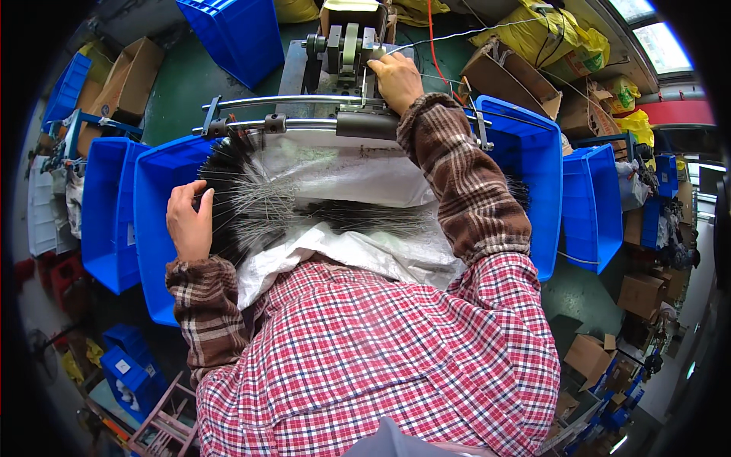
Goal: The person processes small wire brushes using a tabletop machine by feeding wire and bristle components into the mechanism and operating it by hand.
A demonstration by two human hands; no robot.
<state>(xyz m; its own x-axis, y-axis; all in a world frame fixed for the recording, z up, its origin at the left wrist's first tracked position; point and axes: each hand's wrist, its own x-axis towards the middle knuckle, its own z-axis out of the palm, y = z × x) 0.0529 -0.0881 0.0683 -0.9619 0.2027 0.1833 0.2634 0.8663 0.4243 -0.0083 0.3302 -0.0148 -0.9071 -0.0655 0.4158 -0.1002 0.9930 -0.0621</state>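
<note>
My left hand is beside a fanned bundle of thin wire-like rods with dark ends, thumb and fingers apart at the bundle's left edge. The rods lie across white plastic sheeting over my lap. My right hand reaches forward to a small bench machine with a pale green wheel. Its fingers are bent together close to the wheel's right side, and what they pinch, if anything, is too small to make out. Two metal bars cross in front of the machine, below that hand.
Large blue bins stand close at my left and right, with further blue bins beyond. A tall blue crate is at the front left. Cardboard boxes and yellow sacks lie at the front right. A red cable hangs near the machine.
</note>
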